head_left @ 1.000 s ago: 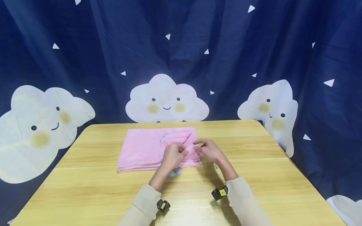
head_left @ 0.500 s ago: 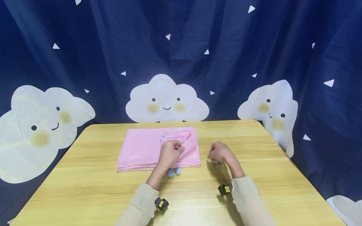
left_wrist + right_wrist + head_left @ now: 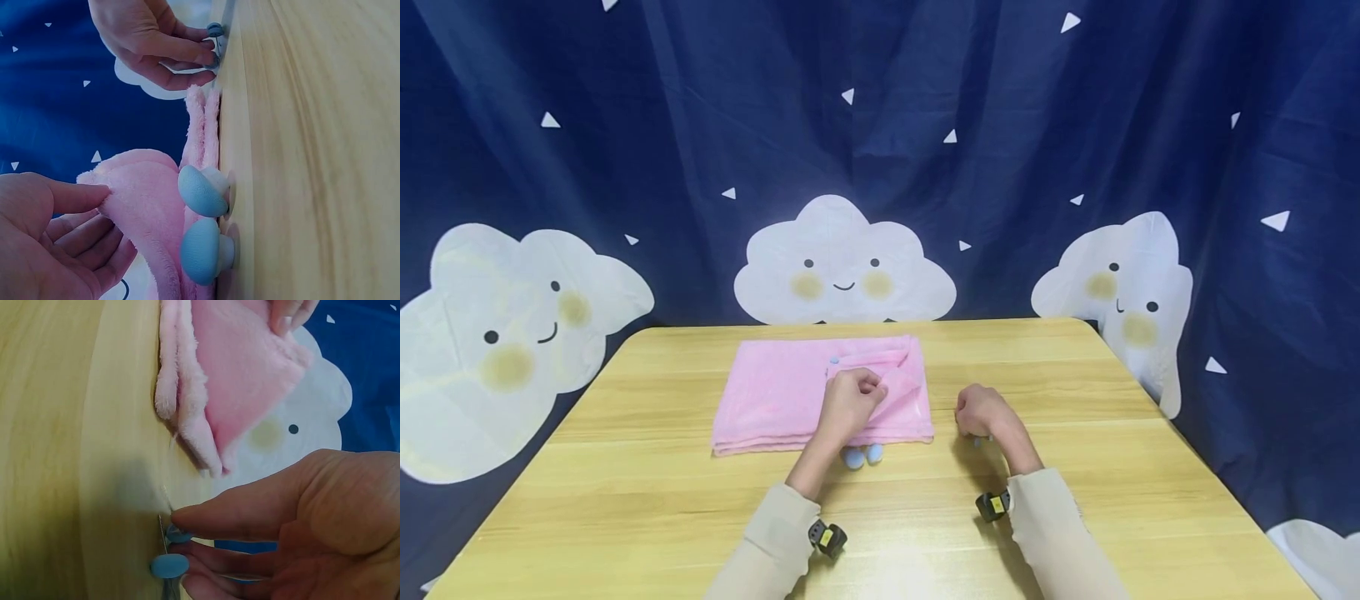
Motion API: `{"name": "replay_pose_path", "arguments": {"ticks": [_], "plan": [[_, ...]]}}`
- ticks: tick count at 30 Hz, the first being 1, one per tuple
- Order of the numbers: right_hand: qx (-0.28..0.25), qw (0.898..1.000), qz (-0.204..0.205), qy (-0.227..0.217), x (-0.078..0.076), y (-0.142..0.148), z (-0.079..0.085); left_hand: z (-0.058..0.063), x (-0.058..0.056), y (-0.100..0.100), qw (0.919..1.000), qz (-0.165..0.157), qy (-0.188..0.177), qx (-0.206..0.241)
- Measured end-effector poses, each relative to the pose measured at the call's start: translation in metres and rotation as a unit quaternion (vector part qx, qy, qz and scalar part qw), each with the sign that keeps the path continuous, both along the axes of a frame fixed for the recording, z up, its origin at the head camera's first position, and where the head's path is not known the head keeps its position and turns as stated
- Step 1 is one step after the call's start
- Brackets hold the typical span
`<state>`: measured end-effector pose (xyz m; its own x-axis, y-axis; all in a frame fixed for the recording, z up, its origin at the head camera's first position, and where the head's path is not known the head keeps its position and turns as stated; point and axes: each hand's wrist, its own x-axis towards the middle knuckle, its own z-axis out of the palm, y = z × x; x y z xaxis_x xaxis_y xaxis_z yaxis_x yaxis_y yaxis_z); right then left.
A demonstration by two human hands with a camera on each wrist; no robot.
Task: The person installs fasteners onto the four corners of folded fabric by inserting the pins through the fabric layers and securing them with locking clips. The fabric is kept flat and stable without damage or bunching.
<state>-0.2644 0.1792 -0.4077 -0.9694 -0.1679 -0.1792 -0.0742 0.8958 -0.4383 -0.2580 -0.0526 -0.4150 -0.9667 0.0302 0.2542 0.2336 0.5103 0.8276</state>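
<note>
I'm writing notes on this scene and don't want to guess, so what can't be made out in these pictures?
Head view: the full count of small blue pieces, partly hidden by the right hand.
Head view: what the blue spot on the pink cloth is, too small to tell.
Right wrist view: most of the left hand, cut off by the top edge.

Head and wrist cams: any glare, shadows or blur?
Head: glare on the table at the bottom edge, shadow under the right hand; left wrist: blue knobs sharp enough to show ribbing; right wrist: dim, blue-headed pins look soft.
</note>
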Motion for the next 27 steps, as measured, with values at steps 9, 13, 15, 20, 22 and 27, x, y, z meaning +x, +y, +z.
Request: {"name": "replay_pose_path", "arguments": {"ticks": [9,13,15,20,22,27], "plan": [[-0.050,0.998,-0.013,0.027,0.000,-0.003,0.001,-0.002,-0.002,-0.001,0.9999,0.002,-0.006,0.008],[-0.101,0.994,-0.008,0.042,-0.001,-0.006,0.006,-0.003,-0.003,-0.002,0.9997,-0.003,-0.017,0.018],[-0.138,0.990,-0.003,0.040,-0.001,-0.010,0.009,-0.002,-0.003,-0.002,0.9992,-0.010,-0.025,0.031],[-0.270,0.963,0.005,-0.011,0.000,-0.024,0.011,-0.003,-0.005,-0.002,0.9954,-0.033,-0.053,0.073],[-0.307,0.951,0.006,-0.024,0.000,-0.030,0.010,-0.003,-0.004,-0.002,0.9936,-0.042,-0.064,0.084],[-0.334,0.942,-0.004,-0.013,0.002,-0.043,0.005,0.000,-0.002,-0.002,0.9900,-0.050,-0.088,0.098]]}}
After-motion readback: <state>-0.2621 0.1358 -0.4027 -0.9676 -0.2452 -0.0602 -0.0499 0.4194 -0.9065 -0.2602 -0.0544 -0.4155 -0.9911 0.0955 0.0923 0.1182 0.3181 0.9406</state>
